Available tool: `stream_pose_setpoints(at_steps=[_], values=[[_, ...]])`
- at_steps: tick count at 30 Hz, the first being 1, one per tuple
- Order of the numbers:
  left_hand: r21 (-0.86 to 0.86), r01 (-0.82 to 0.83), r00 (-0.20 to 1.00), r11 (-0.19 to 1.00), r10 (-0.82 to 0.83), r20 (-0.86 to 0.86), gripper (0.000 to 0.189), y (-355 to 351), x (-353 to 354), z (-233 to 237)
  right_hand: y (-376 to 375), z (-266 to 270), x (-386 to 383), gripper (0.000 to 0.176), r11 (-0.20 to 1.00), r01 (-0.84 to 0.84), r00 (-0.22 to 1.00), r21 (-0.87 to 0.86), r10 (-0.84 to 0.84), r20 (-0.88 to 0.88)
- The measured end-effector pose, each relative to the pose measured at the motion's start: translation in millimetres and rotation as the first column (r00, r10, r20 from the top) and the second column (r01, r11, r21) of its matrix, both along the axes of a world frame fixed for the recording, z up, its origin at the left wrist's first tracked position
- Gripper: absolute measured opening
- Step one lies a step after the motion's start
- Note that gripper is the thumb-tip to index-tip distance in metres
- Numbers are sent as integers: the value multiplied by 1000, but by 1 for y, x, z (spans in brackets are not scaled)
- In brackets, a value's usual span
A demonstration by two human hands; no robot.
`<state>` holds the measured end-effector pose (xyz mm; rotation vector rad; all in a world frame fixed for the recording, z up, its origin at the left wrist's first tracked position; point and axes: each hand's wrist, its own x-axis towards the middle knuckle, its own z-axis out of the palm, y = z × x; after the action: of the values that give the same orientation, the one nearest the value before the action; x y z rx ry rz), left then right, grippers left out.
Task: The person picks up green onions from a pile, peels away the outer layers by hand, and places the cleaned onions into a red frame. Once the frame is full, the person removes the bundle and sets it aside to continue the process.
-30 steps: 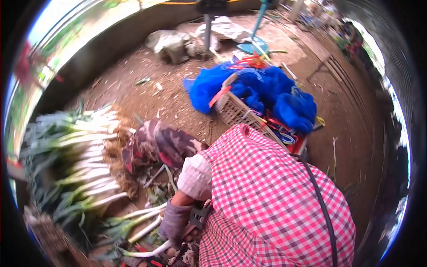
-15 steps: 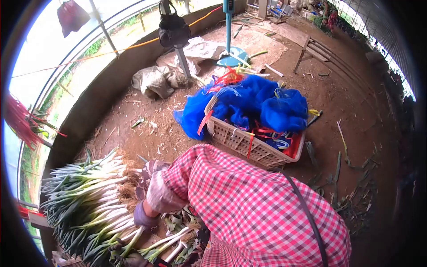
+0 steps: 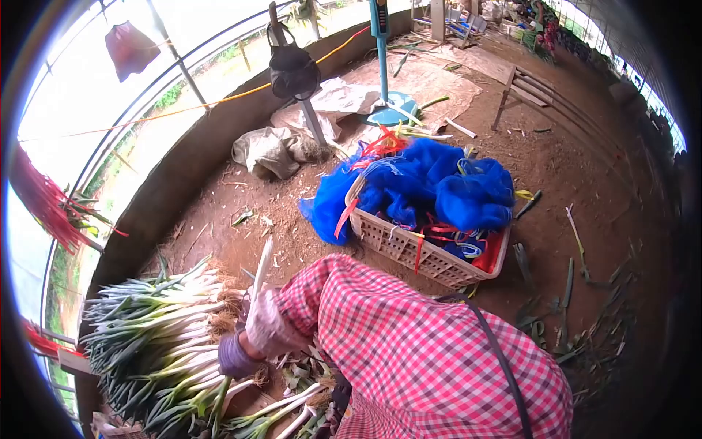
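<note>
A large pile of green onions lies at the lower left, with its dark leaves to the left and its white stems and roots to the right. Over the root side of this pile is my right hand in a purple glove, its fingers curled down on a green onion whose stalk runs toward the bottom edge. Beside its white cuff a pale strip sticks up. A few more green onions lie to the right of the hand, among loose leaves. No part of my left hand shows clearly.
A plastic crate heaped with blue netting stands ahead on the dirt floor. Behind it are a teal stand, a crumpled sack and a black bag on a post. Leaf scraps litter the right.
The view has shifted, moving the scene slightly right and down. My dark-gloved left hand, visible before at the bottom edge, no longer shows clearly. The pale strip now rises beside the right cuff.
</note>
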<state>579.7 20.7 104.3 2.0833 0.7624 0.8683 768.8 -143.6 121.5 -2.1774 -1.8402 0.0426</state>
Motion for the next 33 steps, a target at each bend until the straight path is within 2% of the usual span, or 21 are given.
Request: stream_pose_setpoints(at_steps=[2,4,5,6,8,9,10,11,12,13,14,16,19,22,24,26,27,30,32,33], values=[[141,-14,1000,990,13,11,23,-8,0,8,-22,6,22,13,998,53,997,-44,-51,54],[364,-41,999,931,33,27,23,-14,-4,20,-48,27,37,10,991,67,991,-118,-52,124],[507,-59,998,860,47,35,23,-18,-5,24,-60,36,42,9,985,74,986,-156,-49,157],[663,-77,997,744,60,48,23,-25,-6,29,-64,31,51,9,988,114,987,-105,-101,126],[869,-105,994,484,27,105,24,-19,-3,18,-71,13,74,8,978,207,977,-8,-206,58],[573,-41,977,819,-88,196,26,8,-8,-11,-98,48,59,8,983,180,948,-19,-168,270],[176,148,939,973,-194,284,28,44,-10,-48,-100,46,60,9,983,176,950,-45,-158,270],[-245,273,885,930,-143,444,31,78,-11,-83,-101,42,59,9,983,170,953,-72,-145,267],[-367,198,934,909,-60,353,31,70,-7,-74,-102,36,58,10,982,160,956,-99,-129,265],[-359,109,975,927,-31,218,31,49,0,-55,-101,27,57,9,992,123,946,-38,-106,307],[-340,79,988,937,-28,151,31,39,4,-45,-100,24,55,9,993,101,946,-62,-76,316],[-320,51,997,946,-28,74,31,29,9,-34,-99,18,48,9,993,52,943,-109,-13,334],[-296,54,998,954,-60,-11,30,18,16,-23,-102,4,41,8,998,-54,920,-38,65,385],[-263,71,991,962,-98,-91,30,12,23,-15,-119,12,36,8,1000,-5,966,-25,12,260],[-234,85,983,969,-121,-142,30,12,24,-10,-141,26,28,8,998,56,992,-8,-55,115],[-209,105,971,972,-146,-190,30,15,24,-7,-181,39,33,9,990,144,990,14,-144,-1],[-197,122,965,973,-163,-207,30,17,24,-7,-205,45,61,9,973,228,973,37,-228,16],[-145,140,919,979,-183,-349,30,26,-8,0,-327,60,127,17,835,516,842,192,-536,68],[-166,123,841,978,-192,-506,30,13,-34,4,-395,73,172,24,633,714,625,299,-769,133],[-218,111,777,970,-221,-589,30,8,-41,5,-433,79,184,28,505,792,428,343,-860,278]])
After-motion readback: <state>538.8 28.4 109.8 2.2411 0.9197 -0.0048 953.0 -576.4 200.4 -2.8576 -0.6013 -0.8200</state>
